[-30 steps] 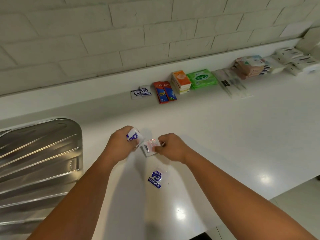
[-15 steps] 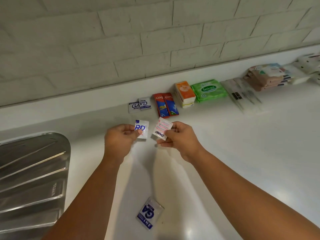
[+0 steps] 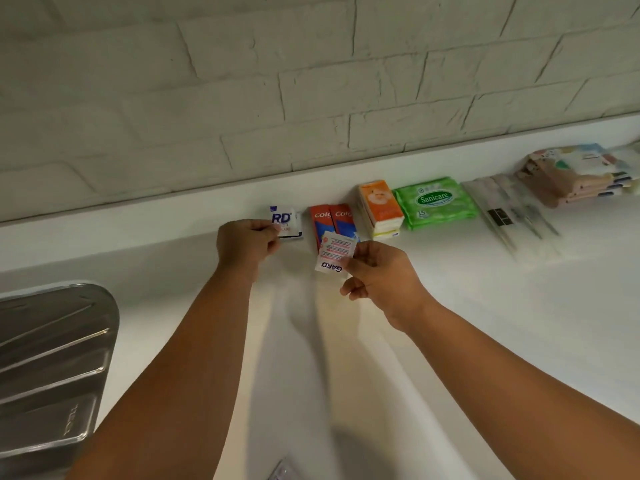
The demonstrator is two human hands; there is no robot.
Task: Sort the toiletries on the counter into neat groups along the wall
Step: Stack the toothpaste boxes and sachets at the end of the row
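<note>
My left hand pinches a white sachet with blue "RD" lettering, held over the sachets lying by the wall. My right hand pinches a second white sachet marked "GARD", its back with pink print facing me, in front of two red toothpaste boxes. A third sachet lies on the white counter at the bottom edge, mostly cut off.
Along the wall to the right stand orange tissue packs, a green Sanicare wipes pack, clear-wrapped toothbrushes and a stack of beige packets. A steel sink drainboard lies at the left.
Both hands have carried their sachets farther toward the wall. The left sachet now hovers over the sachet group, and the third sachet has slid almost out of view.
</note>
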